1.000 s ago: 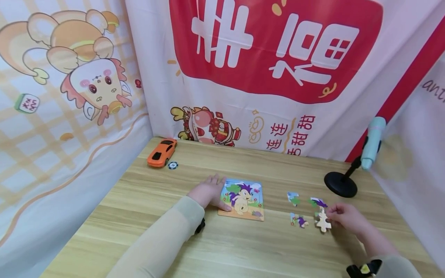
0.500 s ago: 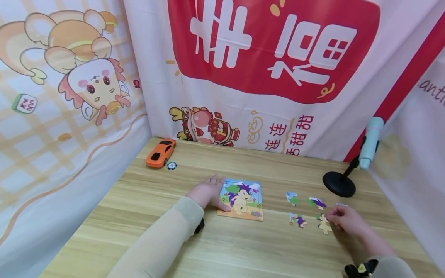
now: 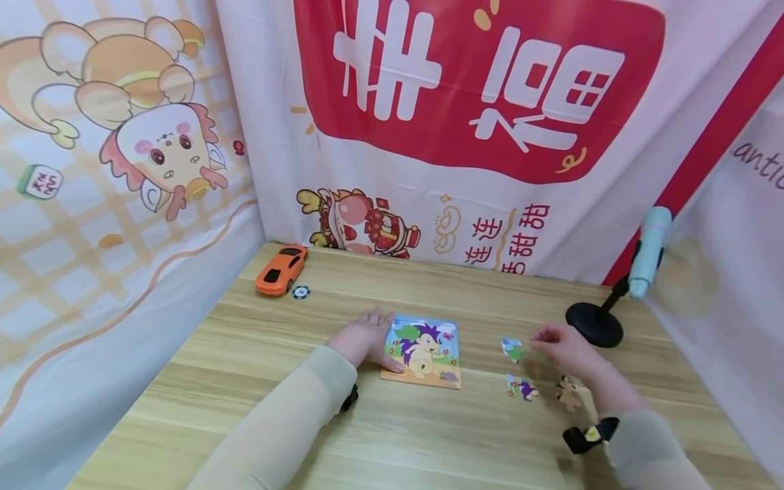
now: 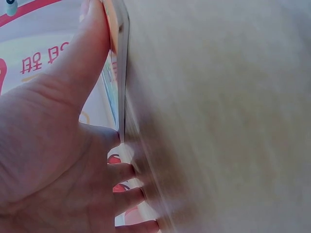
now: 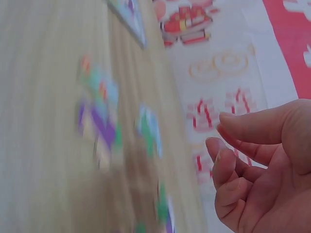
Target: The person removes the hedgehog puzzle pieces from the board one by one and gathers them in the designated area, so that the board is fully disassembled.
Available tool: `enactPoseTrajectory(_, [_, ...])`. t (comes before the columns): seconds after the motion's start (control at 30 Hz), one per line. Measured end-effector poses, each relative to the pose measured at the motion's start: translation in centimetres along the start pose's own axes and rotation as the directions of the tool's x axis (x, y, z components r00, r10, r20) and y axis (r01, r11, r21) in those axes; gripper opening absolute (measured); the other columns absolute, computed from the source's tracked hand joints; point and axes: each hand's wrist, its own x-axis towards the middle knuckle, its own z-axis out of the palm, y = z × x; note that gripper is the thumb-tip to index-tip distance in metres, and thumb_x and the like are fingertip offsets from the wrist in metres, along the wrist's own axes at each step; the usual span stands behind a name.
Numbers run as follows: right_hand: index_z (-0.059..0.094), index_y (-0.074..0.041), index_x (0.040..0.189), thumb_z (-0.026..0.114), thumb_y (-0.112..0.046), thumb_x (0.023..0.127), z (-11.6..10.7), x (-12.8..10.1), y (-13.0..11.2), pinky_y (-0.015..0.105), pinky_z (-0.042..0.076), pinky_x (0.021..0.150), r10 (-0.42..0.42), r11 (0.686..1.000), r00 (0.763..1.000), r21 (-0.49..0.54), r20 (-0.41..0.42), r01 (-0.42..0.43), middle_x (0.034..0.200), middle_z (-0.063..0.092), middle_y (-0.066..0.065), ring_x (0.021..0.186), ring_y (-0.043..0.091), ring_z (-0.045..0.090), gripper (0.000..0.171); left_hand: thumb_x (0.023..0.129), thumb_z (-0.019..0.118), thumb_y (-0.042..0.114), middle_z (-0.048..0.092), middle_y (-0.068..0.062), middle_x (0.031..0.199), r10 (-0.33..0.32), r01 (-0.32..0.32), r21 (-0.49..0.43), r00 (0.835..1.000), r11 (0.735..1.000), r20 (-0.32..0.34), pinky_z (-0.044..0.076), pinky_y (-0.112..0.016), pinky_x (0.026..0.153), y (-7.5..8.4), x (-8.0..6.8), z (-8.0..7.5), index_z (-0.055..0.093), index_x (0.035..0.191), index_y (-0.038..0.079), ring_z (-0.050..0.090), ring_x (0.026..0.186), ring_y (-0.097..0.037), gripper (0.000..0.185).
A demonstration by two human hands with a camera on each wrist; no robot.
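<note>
A puzzle board (image 3: 422,350) with a cartoon hedgehog picture lies flat on the wooden table (image 3: 257,354). My left hand (image 3: 366,335) rests flat beside its left edge, and the thumb (image 4: 82,53) presses on the board's edge (image 4: 119,73). Three loose pieces show to the right: a blue-green one (image 3: 512,349), a purple one (image 3: 520,388) and a tan one (image 3: 569,394). My right hand (image 3: 560,344) hovers just behind them with fingers (image 5: 228,170) loosely curled and nothing in them. The wrist view shows the pieces (image 5: 99,121) blurred.
An orange toy car (image 3: 282,269) and a small round chip (image 3: 300,292) sit at the back left. A black round stand (image 3: 594,324) carrying a teal device (image 3: 644,252) stands at the back right. Printed cloth walls close in the back and both sides.
My right hand let go of the tan piece, which now lies on the table, and moved back and left over the spot where a green-purple piece lay. The left hand stayed put.
</note>
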Motion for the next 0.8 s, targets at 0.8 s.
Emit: enactPoseTrajectory(0.8, [0.065, -0.004, 0.106, 0.081, -0.007, 0.082, 12.9, 6.2, -6.6, 0.041, 0.049, 0.086, -0.085, 0.994, 0.988, -0.05, 0.131, 0.093, 0.099, 0.062, 0.007, 0.093, 0.022, 0.056, 0.029, 0.063, 0.071, 0.078, 0.008, -0.014, 0.164, -0.013, 0.013, 0.0, 1.0, 1.0, 0.012, 0.017, -0.052, 0.117, -0.2, 0.5, 0.3, 0.013, 0.16, 0.019, 0.01, 0.148, -0.037, 0.128])
